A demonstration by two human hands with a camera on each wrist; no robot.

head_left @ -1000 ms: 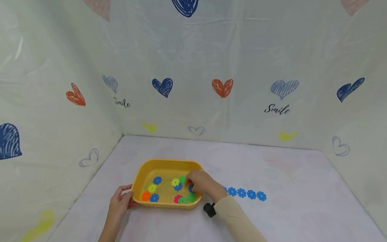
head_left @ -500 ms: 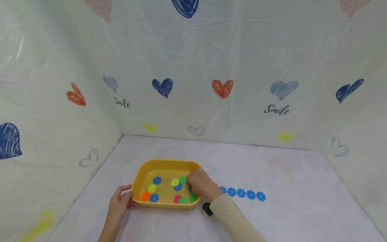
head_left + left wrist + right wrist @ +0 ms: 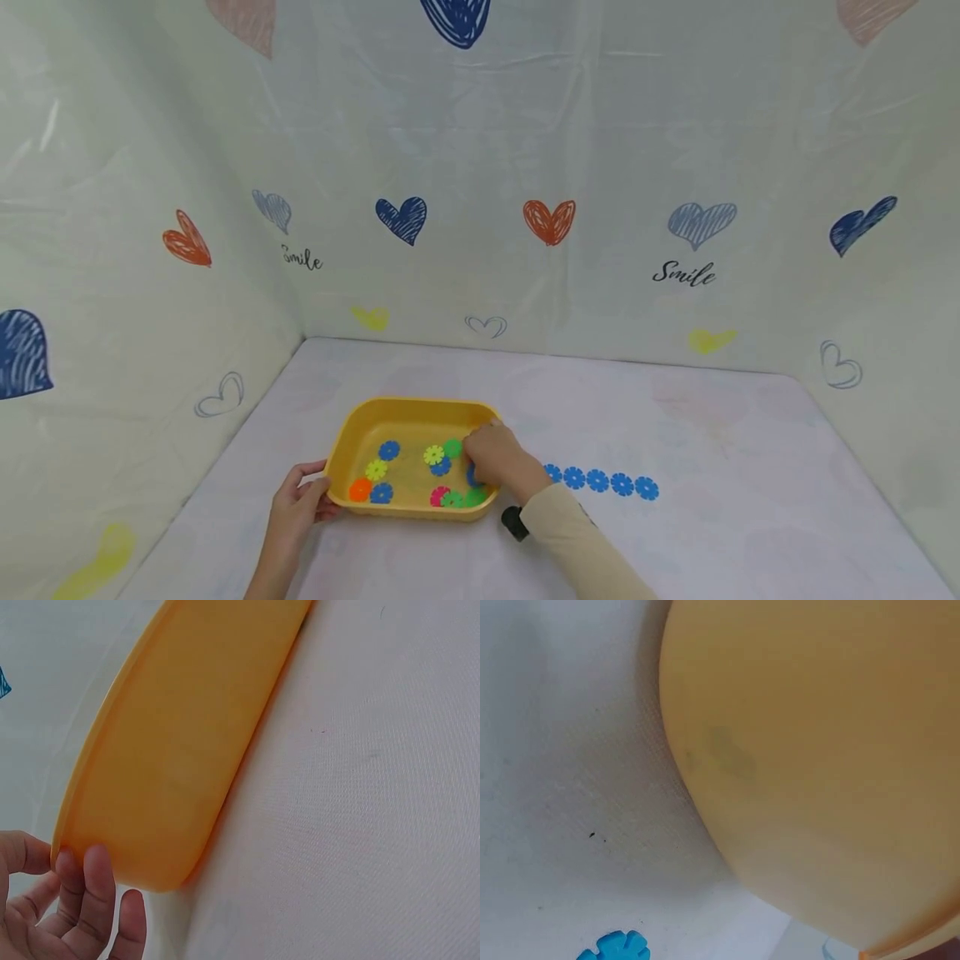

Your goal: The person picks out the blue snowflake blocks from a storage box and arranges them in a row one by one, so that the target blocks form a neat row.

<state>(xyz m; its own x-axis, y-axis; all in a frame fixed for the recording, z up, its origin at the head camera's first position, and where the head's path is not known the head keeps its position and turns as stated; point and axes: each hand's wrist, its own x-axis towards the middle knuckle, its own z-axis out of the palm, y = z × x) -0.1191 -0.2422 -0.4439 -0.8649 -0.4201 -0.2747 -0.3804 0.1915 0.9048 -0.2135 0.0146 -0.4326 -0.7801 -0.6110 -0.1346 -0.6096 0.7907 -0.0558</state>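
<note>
A yellow plastic tray [image 3: 420, 510] stands on the table, holding several flower-shaped notched discs. My left hand [image 3: 296, 500] pinches the tray's left rim, thumb on one side and fingers against the outer wall [image 3: 172, 750] in the left wrist view. Over the tray's right end, my right hand [image 3: 497, 454] reaches inside with its fingers bent down. A blue disc [image 3: 472, 475] shows partly beside those fingers, near a green disc [image 3: 475, 497]. The fingertips are hidden behind the hand, so I cannot tell whether they hold a disc.
Right of the tray, several blue discs [image 3: 597, 481] lie in a row on the white table [image 3: 720, 533], partly behind the right wrist. Inside the tray lie an orange disc [image 3: 360, 490], a yellow disc [image 3: 433, 454] and a pink disc [image 3: 439, 497]. A heart-printed curtain [image 3: 600, 308] hangs behind.
My right hand has reached slightly lower into the tray's right end, its fingers now more hidden. The green disc near it shifted a little. My left hand keeps its hold on the rim.
</note>
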